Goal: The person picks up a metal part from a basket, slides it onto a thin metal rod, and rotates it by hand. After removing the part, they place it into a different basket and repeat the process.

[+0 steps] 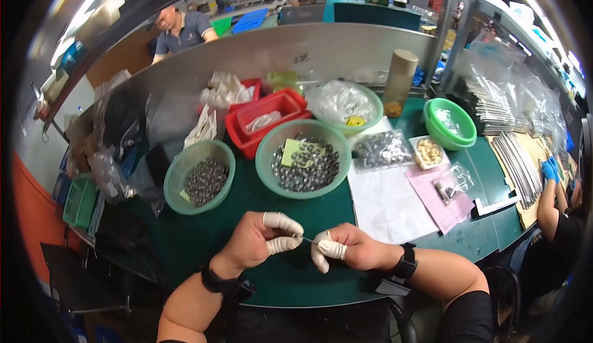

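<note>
Left hand (252, 242): thumb and forefinger pinched on one end of a thin piece (307, 240). Right hand (349, 248): closed on its other end, white covers on the fingers of both. Piece held above the table (272, 290), near its front edge. Farther in, two green bowls, left bowl (173, 193) and middle bowl (264, 178), with small metal parts; yellow slip (293, 151) in the middle one, unreadable. Right of these, white sheet (386, 213) and pink sheet (456, 212), print too small to read. Along the back edge, grey panel (235, 62) with dark handwritten marks.
</note>
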`<move>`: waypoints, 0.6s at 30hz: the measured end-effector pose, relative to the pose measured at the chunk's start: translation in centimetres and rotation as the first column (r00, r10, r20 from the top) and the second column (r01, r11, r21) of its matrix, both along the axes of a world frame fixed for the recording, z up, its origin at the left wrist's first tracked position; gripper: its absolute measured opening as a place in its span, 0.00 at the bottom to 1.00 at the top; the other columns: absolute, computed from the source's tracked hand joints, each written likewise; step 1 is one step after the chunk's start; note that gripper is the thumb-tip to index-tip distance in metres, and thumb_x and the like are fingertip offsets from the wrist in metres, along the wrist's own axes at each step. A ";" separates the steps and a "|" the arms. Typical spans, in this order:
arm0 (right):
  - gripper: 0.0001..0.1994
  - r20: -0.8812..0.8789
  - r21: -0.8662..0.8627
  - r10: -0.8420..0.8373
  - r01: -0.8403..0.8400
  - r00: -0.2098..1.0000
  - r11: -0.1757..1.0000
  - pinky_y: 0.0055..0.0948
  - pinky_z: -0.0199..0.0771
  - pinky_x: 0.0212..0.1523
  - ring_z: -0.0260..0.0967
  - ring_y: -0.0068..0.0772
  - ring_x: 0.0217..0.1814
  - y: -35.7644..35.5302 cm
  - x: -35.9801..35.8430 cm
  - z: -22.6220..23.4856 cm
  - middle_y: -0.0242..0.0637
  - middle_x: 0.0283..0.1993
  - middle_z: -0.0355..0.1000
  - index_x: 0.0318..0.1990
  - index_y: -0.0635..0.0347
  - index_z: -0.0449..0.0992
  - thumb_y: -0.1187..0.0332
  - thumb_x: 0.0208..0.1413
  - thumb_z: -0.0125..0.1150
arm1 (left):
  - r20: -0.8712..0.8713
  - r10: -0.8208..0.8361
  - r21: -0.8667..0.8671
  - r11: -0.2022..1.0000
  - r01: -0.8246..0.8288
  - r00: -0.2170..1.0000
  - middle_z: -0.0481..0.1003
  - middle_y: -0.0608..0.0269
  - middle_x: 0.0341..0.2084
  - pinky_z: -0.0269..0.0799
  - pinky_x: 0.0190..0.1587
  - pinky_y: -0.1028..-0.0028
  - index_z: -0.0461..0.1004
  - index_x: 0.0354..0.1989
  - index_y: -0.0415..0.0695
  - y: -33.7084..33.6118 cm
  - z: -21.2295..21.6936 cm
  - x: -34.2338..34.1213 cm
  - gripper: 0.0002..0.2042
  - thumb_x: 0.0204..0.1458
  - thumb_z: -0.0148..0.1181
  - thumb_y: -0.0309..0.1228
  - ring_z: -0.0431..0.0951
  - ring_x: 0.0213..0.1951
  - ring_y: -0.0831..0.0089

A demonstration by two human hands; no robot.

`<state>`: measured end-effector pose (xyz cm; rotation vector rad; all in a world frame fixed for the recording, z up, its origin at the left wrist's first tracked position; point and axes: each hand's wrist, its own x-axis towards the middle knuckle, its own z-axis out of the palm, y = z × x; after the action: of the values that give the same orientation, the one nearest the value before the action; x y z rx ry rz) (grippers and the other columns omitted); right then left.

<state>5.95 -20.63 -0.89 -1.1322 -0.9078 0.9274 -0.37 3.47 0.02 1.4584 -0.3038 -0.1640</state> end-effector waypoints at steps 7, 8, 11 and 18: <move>0.18 0.007 0.022 0.006 -0.006 1.000 1.000 0.24 0.67 0.42 0.67 0.23 0.35 0.0 0.4 0.0 0.31 0.31 0.73 0.34 0.64 0.74 0.62 0.72 0.44 | -0.063 0.070 -0.066 0.995 -0.074 0.996 0.80 0.59 0.32 0.76 0.40 0.77 0.80 0.39 0.34 -0.8 0.5 0.4 0.07 0.51 0.67 0.19 0.80 0.34 0.75; 0.18 -0.004 0.024 0.011 -0.010 1.000 1.000 0.24 0.67 0.42 0.67 0.23 0.35 0.1 0.3 0.0 0.31 0.31 0.73 0.34 0.64 0.74 0.62 0.72 0.44 | -0.082 0.063 -0.054 0.996 -0.067 0.995 0.80 0.60 0.32 0.76 0.40 0.77 0.80 0.39 0.35 -0.6 0.6 0.3 0.08 0.51 0.67 0.19 0.80 0.34 0.75; 0.18 -0.030 0.021 0.019 -0.018 0.999 1.000 0.24 0.67 0.41 0.67 0.23 0.34 0.1 0.2 0.1 0.31 0.31 0.73 0.34 0.64 0.74 0.62 0.72 0.44 | -0.121 0.047 -0.037 0.998 -0.051 0.992 0.80 0.60 0.31 0.76 0.40 0.77 0.79 0.40 0.35 0.0 0.6 0.2 0.08 0.51 0.67 0.18 0.80 0.34 0.76; 0.18 0.035 0.001 0.008 -0.008 0.999 1.000 0.24 0.67 0.40 0.67 0.23 0.34 0.3 0.3 0.0 0.31 0.29 0.73 0.32 0.63 0.75 0.63 0.71 0.45 | -0.008 0.006 -0.024 1.000 -0.006 1.000 0.80 0.61 0.31 0.75 0.43 0.78 0.79 0.41 0.36 -0.3 0.4 0.6 0.09 0.51 0.67 0.20 0.80 0.36 0.76</move>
<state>6.26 -20.32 -0.91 -1.1472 -0.9415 0.9161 0.25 3.19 0.46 1.4343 -0.2939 -0.1613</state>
